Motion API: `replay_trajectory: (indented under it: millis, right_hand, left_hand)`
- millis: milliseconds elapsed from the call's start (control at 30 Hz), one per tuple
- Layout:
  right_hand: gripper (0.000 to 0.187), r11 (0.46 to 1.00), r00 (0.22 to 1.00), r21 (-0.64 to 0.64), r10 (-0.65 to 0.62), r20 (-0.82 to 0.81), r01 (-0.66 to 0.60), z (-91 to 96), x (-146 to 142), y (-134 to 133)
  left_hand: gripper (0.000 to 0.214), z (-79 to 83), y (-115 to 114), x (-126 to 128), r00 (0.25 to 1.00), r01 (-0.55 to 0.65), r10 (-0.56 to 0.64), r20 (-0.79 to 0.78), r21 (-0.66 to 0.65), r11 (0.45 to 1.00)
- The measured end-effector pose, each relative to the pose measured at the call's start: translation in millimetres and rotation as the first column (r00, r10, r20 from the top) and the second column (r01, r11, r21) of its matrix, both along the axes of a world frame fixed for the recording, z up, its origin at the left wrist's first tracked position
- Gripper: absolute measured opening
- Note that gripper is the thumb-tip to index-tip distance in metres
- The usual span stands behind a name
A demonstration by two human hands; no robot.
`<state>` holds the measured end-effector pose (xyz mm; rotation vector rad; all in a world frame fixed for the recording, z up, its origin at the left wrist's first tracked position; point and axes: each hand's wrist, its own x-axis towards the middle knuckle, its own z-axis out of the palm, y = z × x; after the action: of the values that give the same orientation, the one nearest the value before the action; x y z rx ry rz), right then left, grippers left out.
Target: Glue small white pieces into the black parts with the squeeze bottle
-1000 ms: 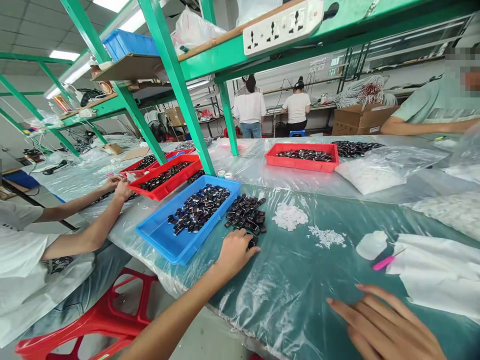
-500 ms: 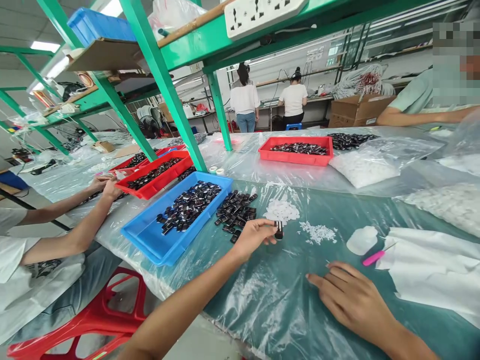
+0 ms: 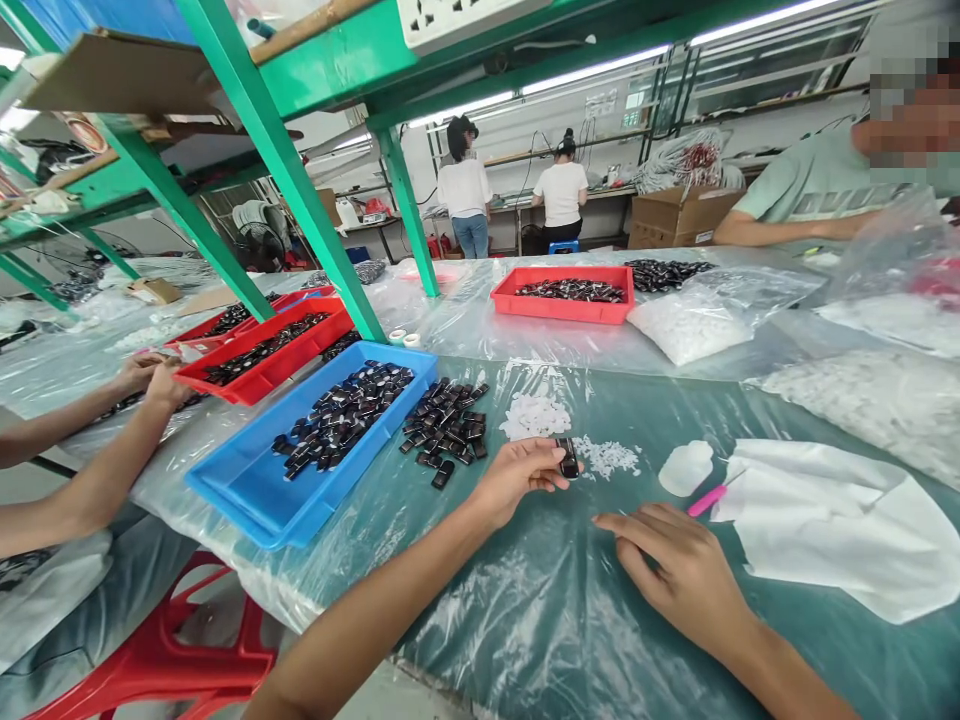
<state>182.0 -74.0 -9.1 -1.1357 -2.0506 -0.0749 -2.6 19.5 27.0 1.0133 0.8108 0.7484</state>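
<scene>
My left hand (image 3: 525,472) pinches a small glossy black plastic piece (image 3: 568,459) between thumb and fingertips, above the table. Just right of it, my right hand (image 3: 673,562) hovers low over the plastic sheet, forefinger stretched out and apart from the thumb, nothing visible in it. Close by lie a heap of white round pieces (image 3: 535,416) and a scatter of tiny white bits (image 3: 609,458). A pile of similar black pieces (image 3: 448,425) sits left of my left hand. Beyond the right hand's knuckles are a pink-handled tool (image 3: 706,500) and a white cloth (image 3: 832,520).
A blue tray (image 3: 240,515) of black pieces stands at left, with red trays (image 3: 502,305) beyond. Green posts (image 3: 292,190) rise from the table. A bag of white parts (image 3: 686,325) lies at right. A co-worker's hands (image 3: 161,380) work at far left; others sit or stand behind.
The view has swung slightly right. My left hand has turned the black piece so its long face shows, and my right hand has come closer to it.
</scene>
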Motion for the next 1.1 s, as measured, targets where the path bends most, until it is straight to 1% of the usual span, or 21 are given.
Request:
replay_trajectory:
  millis: [133, 267, 333, 433, 500, 567, 633, 733, 833, 900, 1000, 1100]
  right_hand:
    - [0.024, 0.996, 0.996, -0.066, -0.063, -0.056, 0.06, -3.7, 0.8, 3.3]
    - [0.024, 0.988, 0.992, -0.14, -0.08, -0.102, 0.065, -8.9, 2.5, 7.3]
    - [0.024, 0.984, 0.988, -0.165, -0.085, -0.13, 0.063, -10.2, 2.8, 8.6]
    - [0.023, 0.973, 0.975, -0.212, -0.125, -0.182, 0.085, -10.3, 2.1, 9.2]
    - [0.022, 0.962, 0.961, -0.254, -0.16, -0.227, 0.1, -9.5, 1.0, 8.7]
    - [0.022, 0.945, 0.943, -0.31, -0.19, -0.273, 0.1, -8.7, -0.6, 7.8]
    - [0.022, 0.924, 0.922, -0.372, -0.216, -0.322, 0.086, -8.1, -2.6, 6.8]
    - [0.023, 0.88, 0.878, -0.471, -0.27, -0.395, 0.058, -7.1, -5.9, 5.8]
    - [0.025, 0.826, 0.84, -0.564, -0.318, -0.44, 0.017, -4.1, -8.8, 6.7]
    - [0.026, 0.802, 0.831, -0.597, -0.328, -0.45, -0.007, -0.3, -10.2, 8.8]
    - [0.026, 0.778, 0.842, -0.628, -0.329, -0.428, -0.016, 5.8, -11.4, 13.5]
    - [0.026, 0.772, 0.857, -0.635, -0.33, -0.396, 0.004, 8.3, -12.5, 18.9]
  left_hand:
    - [0.027, -9.3, 0.8, -5.1, 1.0, -0.025, 0.025, 0.008, -0.007, 1.0]
    - [0.026, -10.0, 2.1, -10.6, 0.999, -0.036, 0.038, 0.038, -0.052, 0.998]
    - [0.031, -9.7, 3.4, -13.5, 0.997, -0.033, 0.039, 0.073, -0.077, 0.996]
    - [0.039, -11.6, 5.2, -16.8, 0.99, -0.047, 0.06, 0.131, -0.102, 0.994]
    - [0.033, -14.6, 5.7, -17.7, 0.984, -0.079, 0.095, 0.152, -0.108, 0.991]
    - [0.028, -18.0, 5.6, -17.5, 0.975, -0.143, 0.163, 0.154, -0.131, 0.981]
    - [0.028, -20.6, 5.0, -16.8, 0.957, -0.217, 0.246, 0.156, -0.182, 0.959]
    - [0.03, -21.1, 3.3, -15.5, 0.928, -0.276, 0.326, 0.178, -0.257, 0.926]
    - [0.028, -18.2, 1.7, -14.7, 0.914, -0.275, 0.344, 0.214, -0.298, 0.914]
    - [0.024, -16.0, 1.1, -14.3, 0.909, -0.266, 0.347, 0.233, -0.317, 0.91]
    - [0.018, -14.7, 0.5, -13.8, 0.91, -0.242, 0.332, 0.247, -0.334, 0.911]
    - [0.021, -15.8, -0.3, -13.6, 0.922, -0.219, 0.301, 0.241, -0.316, 0.923]
